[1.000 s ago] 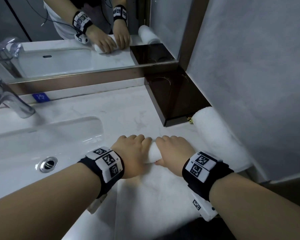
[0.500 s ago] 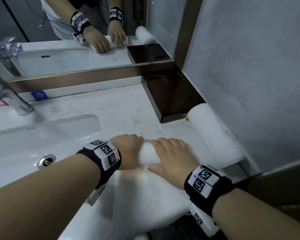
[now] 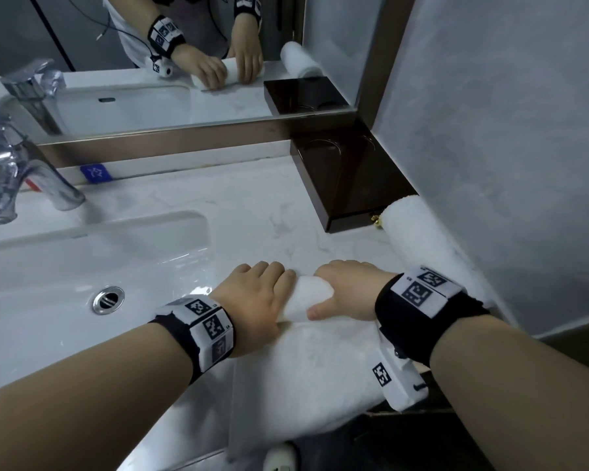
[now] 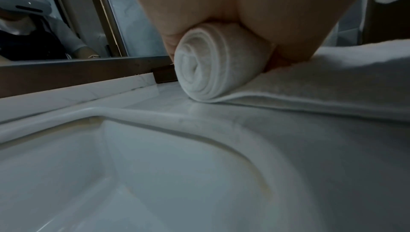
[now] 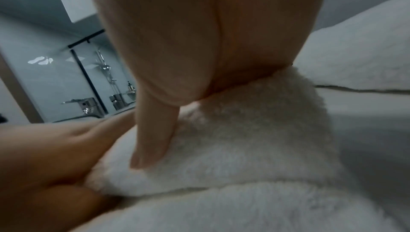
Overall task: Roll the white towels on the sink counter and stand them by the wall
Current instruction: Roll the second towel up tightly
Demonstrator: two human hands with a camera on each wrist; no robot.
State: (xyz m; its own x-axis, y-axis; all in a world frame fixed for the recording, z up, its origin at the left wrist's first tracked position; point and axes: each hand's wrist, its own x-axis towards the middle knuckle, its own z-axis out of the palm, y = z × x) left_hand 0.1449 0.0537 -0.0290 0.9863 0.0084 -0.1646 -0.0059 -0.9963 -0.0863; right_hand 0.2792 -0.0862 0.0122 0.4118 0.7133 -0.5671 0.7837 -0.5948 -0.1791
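Head view: sink counter (image 3: 238, 212), marble, beside basin (image 3: 82, 266)
Towel (image 3: 306, 297): half rolled, flat tail toward the counter's front edge
Left hand (image 3: 255, 307): fingers curled over roll
Right hand (image 3: 351, 290): fingers curled over roll, thumb pressing it
Rolled towel (image 3: 419, 239): lying along wall (image 3: 507, 147)

Bare forearms; each wrist wears a black band (image 3: 425, 321) with white square-coded tags (image 3: 211, 329).
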